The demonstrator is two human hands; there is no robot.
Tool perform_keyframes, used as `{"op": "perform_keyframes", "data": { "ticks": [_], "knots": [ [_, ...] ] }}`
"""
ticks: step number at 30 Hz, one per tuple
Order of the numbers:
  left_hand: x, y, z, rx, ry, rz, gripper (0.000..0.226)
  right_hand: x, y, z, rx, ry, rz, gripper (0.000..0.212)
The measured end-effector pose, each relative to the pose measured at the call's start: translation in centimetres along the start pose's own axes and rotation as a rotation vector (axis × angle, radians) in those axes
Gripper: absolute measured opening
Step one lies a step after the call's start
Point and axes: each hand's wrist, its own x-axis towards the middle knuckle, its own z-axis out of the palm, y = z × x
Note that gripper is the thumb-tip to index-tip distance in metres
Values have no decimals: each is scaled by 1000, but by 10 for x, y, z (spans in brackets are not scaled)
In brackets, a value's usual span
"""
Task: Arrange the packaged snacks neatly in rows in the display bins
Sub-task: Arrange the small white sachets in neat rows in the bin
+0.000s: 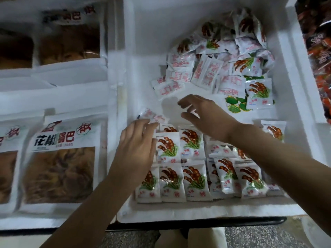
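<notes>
The left hand (136,140) pinched a blurred packet (154,116) mid-frame, above the rows (180,165); the right hand (207,117), open and empty, was nearer the loose pile (206,72) lying just up-frame of it.

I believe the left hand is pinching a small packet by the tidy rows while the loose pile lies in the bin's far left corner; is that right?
Not quite: the head view shows the loose pile in the far right corner of the bin, not the far left. The left hand does pinch a small packet by the tidy rows.
</notes>
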Motion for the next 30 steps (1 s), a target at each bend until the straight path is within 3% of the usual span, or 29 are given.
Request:
{"op": "perform_keyframes", "data": {
  "ticks": [4,8,13,16,20,22,26,30],
  "knots": [
    [-8,-7,1,22,4,26,35,40,-19,30,-56,-149,89,43],
    [-8,-7,2,18,37,40,33,57,-28,45,8,-195,168,50],
    [-8,-11,2,17,-11,40,37,63,-32,49,-4,-270,114,36],
    [-7,-13,1,19,-35,35,38,58,-34,45,74,-165,108,29],
    [6,-10,-3,-45,-34,24,37,46,-30,21,236,175,77,18],
    [20,-3,-8,-68,-51,56,39,37,-22,6,282,262,85,21],
    [47,17,-1,-89,-291,109,46,15,7,-9,219,277,155,35],
    [49,19,11,120,-433,199,43,-3,24,-10,187,272,183,29]
  ]
}}
